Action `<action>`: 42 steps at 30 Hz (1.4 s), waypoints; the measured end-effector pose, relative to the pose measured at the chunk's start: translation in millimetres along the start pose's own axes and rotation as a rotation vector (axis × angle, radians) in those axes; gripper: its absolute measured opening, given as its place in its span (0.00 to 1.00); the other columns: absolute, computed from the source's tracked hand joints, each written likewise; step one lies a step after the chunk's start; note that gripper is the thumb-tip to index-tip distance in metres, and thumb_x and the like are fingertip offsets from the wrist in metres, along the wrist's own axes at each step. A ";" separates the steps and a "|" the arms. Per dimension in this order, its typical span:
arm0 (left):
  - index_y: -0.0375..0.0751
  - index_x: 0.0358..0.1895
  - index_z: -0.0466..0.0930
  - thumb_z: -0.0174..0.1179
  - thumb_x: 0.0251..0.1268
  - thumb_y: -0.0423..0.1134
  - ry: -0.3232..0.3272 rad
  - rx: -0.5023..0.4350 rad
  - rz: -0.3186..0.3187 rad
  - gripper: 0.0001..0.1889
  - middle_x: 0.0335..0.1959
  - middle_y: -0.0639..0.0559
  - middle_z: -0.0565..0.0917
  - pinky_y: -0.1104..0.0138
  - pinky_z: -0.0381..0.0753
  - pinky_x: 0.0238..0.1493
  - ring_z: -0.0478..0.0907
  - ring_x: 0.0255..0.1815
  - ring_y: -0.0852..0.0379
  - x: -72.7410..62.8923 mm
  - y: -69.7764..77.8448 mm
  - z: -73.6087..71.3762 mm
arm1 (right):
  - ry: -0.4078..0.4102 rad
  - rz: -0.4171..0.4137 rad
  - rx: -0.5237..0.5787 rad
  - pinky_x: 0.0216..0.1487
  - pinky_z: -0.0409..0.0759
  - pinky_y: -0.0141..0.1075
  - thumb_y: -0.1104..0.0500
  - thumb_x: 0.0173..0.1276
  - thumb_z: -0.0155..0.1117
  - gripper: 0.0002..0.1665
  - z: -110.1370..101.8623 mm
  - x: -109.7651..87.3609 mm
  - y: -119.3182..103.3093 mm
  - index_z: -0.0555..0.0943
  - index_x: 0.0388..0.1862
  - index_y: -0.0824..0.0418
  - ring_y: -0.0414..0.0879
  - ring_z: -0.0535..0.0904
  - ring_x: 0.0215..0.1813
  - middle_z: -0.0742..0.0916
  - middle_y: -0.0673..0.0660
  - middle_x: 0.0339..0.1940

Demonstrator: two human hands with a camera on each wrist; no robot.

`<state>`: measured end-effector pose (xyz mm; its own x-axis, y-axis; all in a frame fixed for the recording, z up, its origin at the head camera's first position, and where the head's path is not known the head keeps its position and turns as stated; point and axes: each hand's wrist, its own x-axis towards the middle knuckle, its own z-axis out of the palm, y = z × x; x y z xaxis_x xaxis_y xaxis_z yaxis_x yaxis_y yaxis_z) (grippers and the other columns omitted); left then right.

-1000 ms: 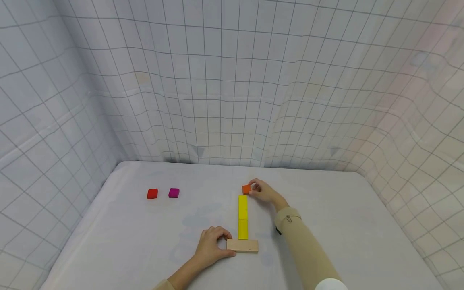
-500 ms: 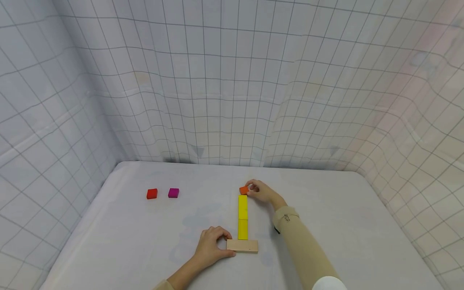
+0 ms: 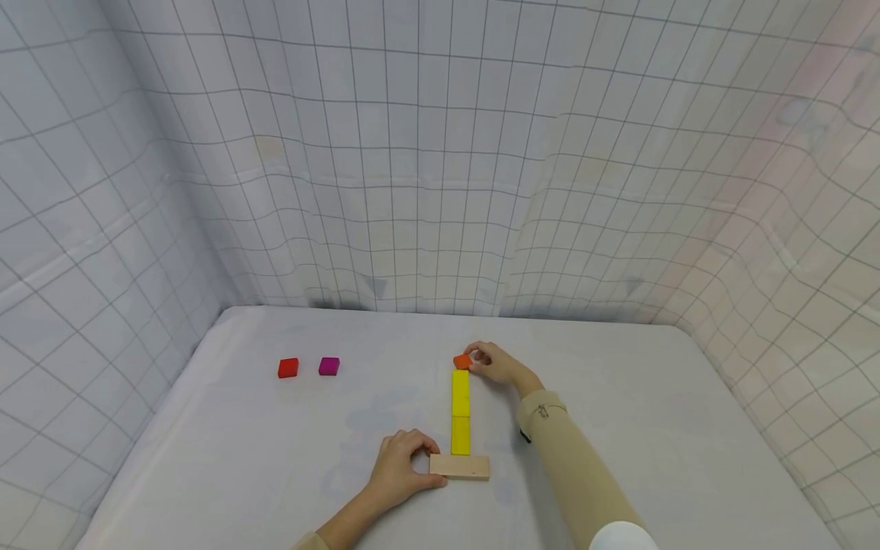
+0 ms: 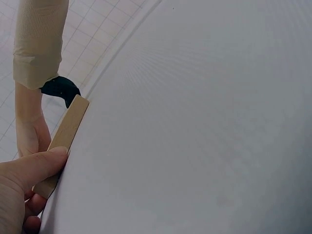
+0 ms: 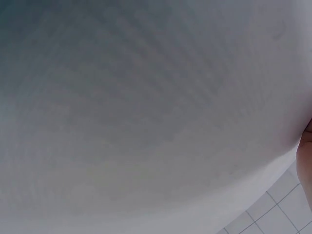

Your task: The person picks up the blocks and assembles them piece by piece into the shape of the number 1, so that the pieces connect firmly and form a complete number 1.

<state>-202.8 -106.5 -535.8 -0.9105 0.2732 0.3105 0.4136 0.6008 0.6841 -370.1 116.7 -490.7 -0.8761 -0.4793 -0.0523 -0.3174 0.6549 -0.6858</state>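
On the bench, my left grip clamps the wooden block, long axis sideways.
My right grip pinches the skewed orange block beyond two yellow blocks running lengthwise away.

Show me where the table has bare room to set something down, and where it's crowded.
The table is bare from the right sleeve to its right edge, between the purple block and the yellow blocks, and this side of the red block, left of the left hand. It's crowded around the right hand, orange block, yellow blocks and wooden block.
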 end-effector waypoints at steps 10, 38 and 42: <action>0.54 0.30 0.78 0.75 0.30 0.52 0.015 0.000 0.011 0.20 0.26 0.68 0.74 0.67 0.58 0.36 0.60 0.28 0.68 0.0 0.9 -0.7 | -0.004 0.009 -0.007 0.50 0.69 0.44 0.63 0.65 0.57 0.15 -1.4 2.3 0.5 0.73 0.51 0.60 0.51 0.70 0.44 0.76 0.60 0.44; 0.49 0.35 0.78 0.75 0.33 0.50 0.006 -0.164 0.029 0.22 0.29 0.61 0.77 0.68 0.63 0.37 0.67 0.30 0.64 1.0 -0.5 -6.1 | -0.011 0.034 0.042 0.50 0.67 0.42 0.64 0.66 0.56 0.17 0.4 2.0 -0.1 0.72 0.54 0.59 0.49 0.68 0.45 0.74 0.59 0.45; 0.44 0.38 0.78 0.73 0.39 0.46 -0.048 -0.314 -0.056 0.21 0.31 0.54 0.77 0.70 0.67 0.36 0.68 0.31 0.58 3.3 -0.1 -12.4 | -0.022 0.022 0.043 0.51 0.67 0.43 0.63 0.66 0.56 0.18 0.1 1.7 -0.3 0.72 0.55 0.60 0.50 0.68 0.46 0.74 0.60 0.46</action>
<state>-205.9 -115.0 -526.6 -0.9275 0.2864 0.2404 0.3362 0.3571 0.8715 -371.5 115.7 -490.6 -0.8742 -0.4783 -0.0837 -0.2816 0.6399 -0.7150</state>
